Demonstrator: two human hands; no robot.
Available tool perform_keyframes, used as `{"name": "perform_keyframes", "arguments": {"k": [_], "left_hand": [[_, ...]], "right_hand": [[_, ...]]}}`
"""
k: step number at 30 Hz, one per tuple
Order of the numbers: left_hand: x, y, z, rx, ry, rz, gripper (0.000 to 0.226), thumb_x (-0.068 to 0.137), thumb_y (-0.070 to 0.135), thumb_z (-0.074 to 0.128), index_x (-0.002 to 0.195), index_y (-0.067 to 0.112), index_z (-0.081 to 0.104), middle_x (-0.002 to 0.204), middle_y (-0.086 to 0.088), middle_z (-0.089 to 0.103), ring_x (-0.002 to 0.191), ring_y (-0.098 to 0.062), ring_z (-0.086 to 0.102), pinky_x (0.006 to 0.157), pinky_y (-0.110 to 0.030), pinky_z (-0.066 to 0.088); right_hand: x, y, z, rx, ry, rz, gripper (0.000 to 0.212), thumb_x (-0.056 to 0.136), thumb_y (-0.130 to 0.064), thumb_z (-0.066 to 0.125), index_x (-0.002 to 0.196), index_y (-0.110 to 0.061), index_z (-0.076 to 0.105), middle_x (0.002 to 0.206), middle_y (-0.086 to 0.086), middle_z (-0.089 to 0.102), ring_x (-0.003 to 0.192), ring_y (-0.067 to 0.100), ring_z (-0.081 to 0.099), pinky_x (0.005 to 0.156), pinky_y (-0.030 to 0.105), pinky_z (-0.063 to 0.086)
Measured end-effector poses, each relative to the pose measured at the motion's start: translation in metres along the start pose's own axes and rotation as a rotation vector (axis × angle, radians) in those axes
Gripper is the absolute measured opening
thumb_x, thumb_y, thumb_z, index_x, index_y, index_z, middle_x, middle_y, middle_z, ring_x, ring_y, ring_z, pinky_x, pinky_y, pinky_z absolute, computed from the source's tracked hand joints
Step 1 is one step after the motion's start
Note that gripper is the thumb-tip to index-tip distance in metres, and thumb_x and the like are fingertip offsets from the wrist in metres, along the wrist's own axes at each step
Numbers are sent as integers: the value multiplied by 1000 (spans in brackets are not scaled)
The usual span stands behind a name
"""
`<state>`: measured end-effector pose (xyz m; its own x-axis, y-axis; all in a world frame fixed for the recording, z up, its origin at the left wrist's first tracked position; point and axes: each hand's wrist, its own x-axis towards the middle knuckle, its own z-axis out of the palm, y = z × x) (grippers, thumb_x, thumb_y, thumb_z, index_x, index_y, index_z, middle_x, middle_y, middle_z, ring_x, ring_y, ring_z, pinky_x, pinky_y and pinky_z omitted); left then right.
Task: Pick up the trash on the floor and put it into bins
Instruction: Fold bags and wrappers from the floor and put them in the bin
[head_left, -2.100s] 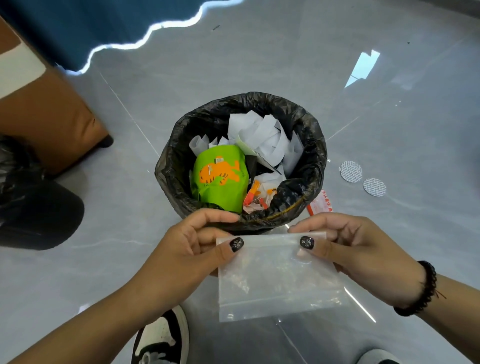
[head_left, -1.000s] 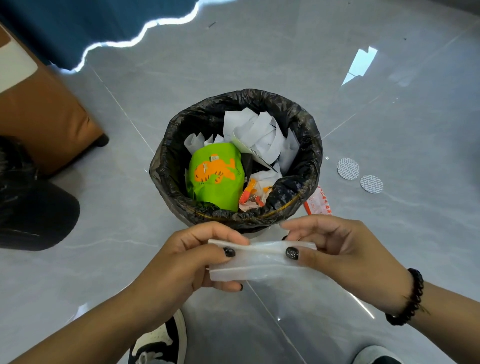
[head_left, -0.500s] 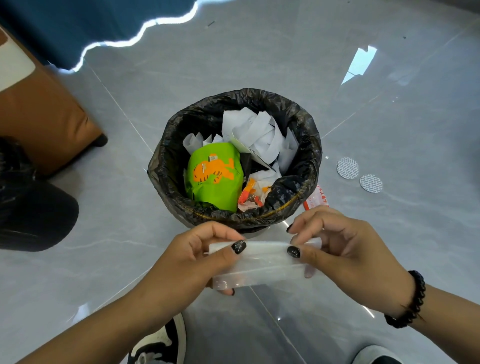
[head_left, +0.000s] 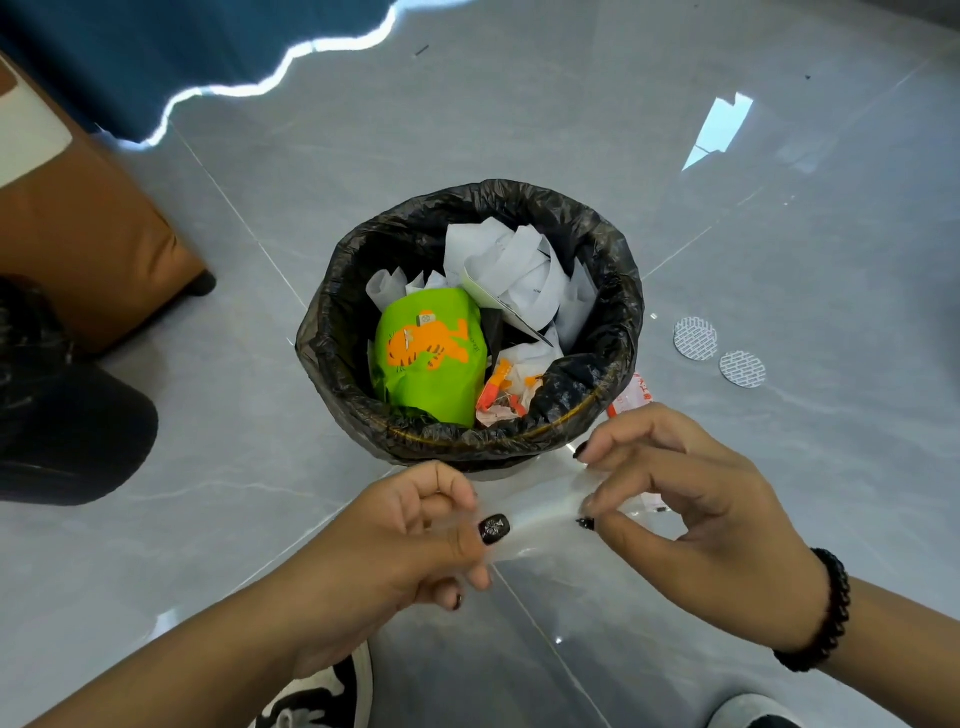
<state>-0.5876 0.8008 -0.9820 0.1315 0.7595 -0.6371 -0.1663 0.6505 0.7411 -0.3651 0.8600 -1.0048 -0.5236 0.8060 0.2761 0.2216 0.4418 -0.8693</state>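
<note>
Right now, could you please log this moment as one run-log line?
left hand: pinches clear plastic zip bag | right hand: pinches it | black-lined round bin: nearly full

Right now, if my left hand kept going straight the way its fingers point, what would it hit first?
Probably the right hand: the left hand points across the folded clear bag toward it. Depth is uncertain.

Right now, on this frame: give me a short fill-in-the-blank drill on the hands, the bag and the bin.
1. Both hands pinch a folded clear ____ bag.
2. The bin is lined with a ____ bag.
3. The green wrapper in the bin shows an orange ____.
4. ____ round patterned discs lie on the floor right of the bin.

Missing words: plastic; black; cat; two
</note>
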Motion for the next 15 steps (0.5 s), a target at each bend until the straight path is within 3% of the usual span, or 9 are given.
{"name": "perform_keyframes", "arguments": {"k": [2, 4, 7, 11, 13, 15], "left_hand": [[1, 2, 1, 119, 85, 150, 32, 72, 7, 79, 94, 6, 56, 66, -9, 66, 54, -16, 61, 46, -22, 46], [0, 7, 3, 225, 161, 304, 36, 68, 13, 82, 96, 9, 59, 74, -6, 71, 54, -16, 63, 49, -20, 48], [0, 10, 6, 277, 211, 448, 28, 66, 12, 74, 93, 12, 64, 81, -4, 73, 59, -15, 66, 51, -16, 49], [8, 5, 3, 386, 238, 547, 24, 76, 37, 79, 96, 37, 65, 94, 4, 72, 74, -22, 71, 56, -29, 55], [13, 4, 0, 540, 265, 605, 37, 78, 34, 73, 107, 49, 57, 102, 15, 68, 75, -19, 69, 60, -31, 56], [18, 2, -5, 676, 308, 659, 42, 84, 22, 71, 112, 48, 53, 109, 23, 63, 76, -15, 67, 60, -27, 54]], "right_hand": [[0, -2, -1, 136, -51, 62, 13, 75, -5, 71, 82, -16, 69, 101, 0, 60, 86, 11, 61, 73, 12, 44], [4, -8, 0, 429, -94, 185, 20, 75, -8, 75, 92, -10, 67, 97, 6, 63, 80, 19, 63, 67, 20, 50], [14, -16, 2, 696, 21, 405, 27, 70, -8, 71, 96, -5, 65, 85, 11, 67, 65, 28, 69, 56, 27, 55], [43, -22, -8, 525, 179, 390, 33, 73, 13, 65, 101, -1, 57, 67, 6, 67, 48, 17, 62, 44, 21, 50], [64, -21, -20, 399, 284, 333, 32, 75, 14, 66, 100, -4, 57, 65, 3, 67, 49, 17, 62, 49, 23, 53], [86, -16, -32, 198, 336, 259, 27, 78, 8, 68, 92, -13, 59, 71, 0, 69, 55, 16, 65, 55, 27, 56]]}}
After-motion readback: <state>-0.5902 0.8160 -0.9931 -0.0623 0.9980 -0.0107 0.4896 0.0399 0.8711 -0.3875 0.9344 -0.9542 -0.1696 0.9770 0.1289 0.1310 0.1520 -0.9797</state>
